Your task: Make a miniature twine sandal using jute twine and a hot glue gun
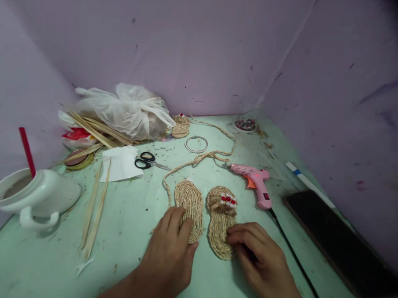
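Note:
A flat oval sole of coiled braided straw cord (189, 202) lies in the middle of the table, its tail of cord running up its left side. My left hand (172, 251) rests over its lower left part, fingers lying on it and thumb apart at the lower right edge. Just right of it, not touching, is a small woven straw slipper (219, 236) with a strap bearing red and white beads (228, 199). My right hand (259, 254) has its fingers curled and pinched at the slipper's lower right edge, covering part of it.
A pink glue gun (251, 175) with a black cord and a dark phone (338, 239) lie right. Scissors (148, 161), paper (118, 163), straw strips (96, 210) and a white pot (49, 190) are left. Behind are a ring (196, 151), loose braid (202, 158) and a plastic bag (131, 110).

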Demonstrator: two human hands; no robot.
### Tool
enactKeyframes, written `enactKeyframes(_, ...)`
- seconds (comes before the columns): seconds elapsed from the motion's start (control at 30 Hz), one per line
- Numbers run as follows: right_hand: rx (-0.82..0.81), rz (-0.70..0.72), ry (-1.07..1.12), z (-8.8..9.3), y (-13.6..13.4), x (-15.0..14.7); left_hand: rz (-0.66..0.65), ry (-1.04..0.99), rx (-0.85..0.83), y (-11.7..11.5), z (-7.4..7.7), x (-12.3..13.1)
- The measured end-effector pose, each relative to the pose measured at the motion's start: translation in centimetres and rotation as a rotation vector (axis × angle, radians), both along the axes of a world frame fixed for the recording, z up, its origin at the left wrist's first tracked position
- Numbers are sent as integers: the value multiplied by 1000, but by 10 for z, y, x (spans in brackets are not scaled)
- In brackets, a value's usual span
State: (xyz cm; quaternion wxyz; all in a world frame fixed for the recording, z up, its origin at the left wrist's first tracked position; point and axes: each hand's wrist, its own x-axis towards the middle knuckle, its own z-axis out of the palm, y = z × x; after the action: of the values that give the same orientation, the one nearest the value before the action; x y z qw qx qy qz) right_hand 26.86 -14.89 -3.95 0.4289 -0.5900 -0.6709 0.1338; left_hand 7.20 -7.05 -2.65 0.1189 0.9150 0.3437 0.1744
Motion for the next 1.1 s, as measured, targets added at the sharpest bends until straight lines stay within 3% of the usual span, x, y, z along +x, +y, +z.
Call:
enactKeyframes(0.4, 31, 36, -14, 6, 3, -2, -53, -175, -77, -1, 4, -2)
enactKeyframes(0.57, 27, 8, -17, 7, 4, -3, 108, -185, 25, 5, 4, -3)
enactKeyframes(0.73, 63, -43, -3, 10, 2, -3, 149, -54, 112, 11, 1, -5)
enactKeyframes(1.1, 47, -62, -26, 4, -2, 2, 264, 75, 81, 9, 7, -12)
